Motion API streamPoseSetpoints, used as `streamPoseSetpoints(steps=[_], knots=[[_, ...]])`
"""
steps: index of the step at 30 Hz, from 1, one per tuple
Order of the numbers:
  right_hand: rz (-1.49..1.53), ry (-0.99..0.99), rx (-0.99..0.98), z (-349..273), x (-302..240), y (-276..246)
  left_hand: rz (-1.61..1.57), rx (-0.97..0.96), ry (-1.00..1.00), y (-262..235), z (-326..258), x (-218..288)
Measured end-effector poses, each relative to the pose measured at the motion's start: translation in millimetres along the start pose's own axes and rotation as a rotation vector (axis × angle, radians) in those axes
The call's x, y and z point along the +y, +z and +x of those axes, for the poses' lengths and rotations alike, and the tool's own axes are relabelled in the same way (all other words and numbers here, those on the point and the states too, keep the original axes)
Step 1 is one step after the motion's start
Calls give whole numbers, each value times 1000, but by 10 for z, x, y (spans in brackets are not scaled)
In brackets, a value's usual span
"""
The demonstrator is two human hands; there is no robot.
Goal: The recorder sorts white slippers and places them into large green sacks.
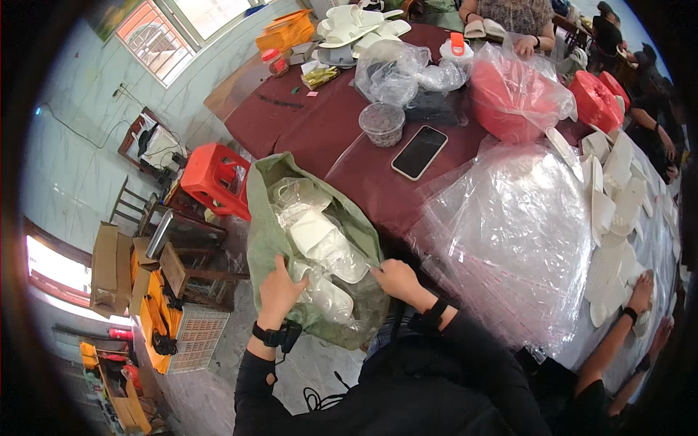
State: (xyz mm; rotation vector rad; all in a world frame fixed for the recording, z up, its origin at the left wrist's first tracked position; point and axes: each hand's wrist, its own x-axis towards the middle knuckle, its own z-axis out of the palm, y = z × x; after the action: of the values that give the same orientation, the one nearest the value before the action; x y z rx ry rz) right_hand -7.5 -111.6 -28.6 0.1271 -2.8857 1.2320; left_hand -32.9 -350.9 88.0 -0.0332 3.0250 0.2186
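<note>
A green woven sack (pixel 265 240) gapes in front of me, left of the table's near edge. Inside it lie several white slippers (pixel 313 231) wrapped in clear plastic bags. My left hand (pixel 281 292) is closed on the sack's near left edge, thumb pointing up and the other fingers curled inward. On the opposite side my right hand (pixel 401 280) pinches the sack's right rim. The wrapped slippers lie between my hands, and the lower ones are partly hidden by the plastic and the sack's folds.
A dark red table (pixel 305 145) bears a phone (pixel 419 152), a round clear tub (pixel 382 123) and flat clear bags (pixel 509 240). Loose white slippers (pixel 614 196) lie at right, near a co-worker's arms (pixel 618 334). A red stool (pixel 216 178) stands left.
</note>
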Motion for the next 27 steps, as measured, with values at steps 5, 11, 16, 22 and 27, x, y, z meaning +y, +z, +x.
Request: streamPoseSetpoints(steps=[5,11,16,22,27], knots=[[1212,347,82,35,-452,-447,59,-103,22,180,53,30],[767,303,33,51,-320,-721,52,-127,58,220,140,137],[1393,528,109,43,-288,-1059,102,-148,45,258,221,-62],[1362,491,236,78,-184,-879,263,-148,105,508,265,-239],[1388,525,251,118,-116,-952,111,-175,95,267,235,-57]])
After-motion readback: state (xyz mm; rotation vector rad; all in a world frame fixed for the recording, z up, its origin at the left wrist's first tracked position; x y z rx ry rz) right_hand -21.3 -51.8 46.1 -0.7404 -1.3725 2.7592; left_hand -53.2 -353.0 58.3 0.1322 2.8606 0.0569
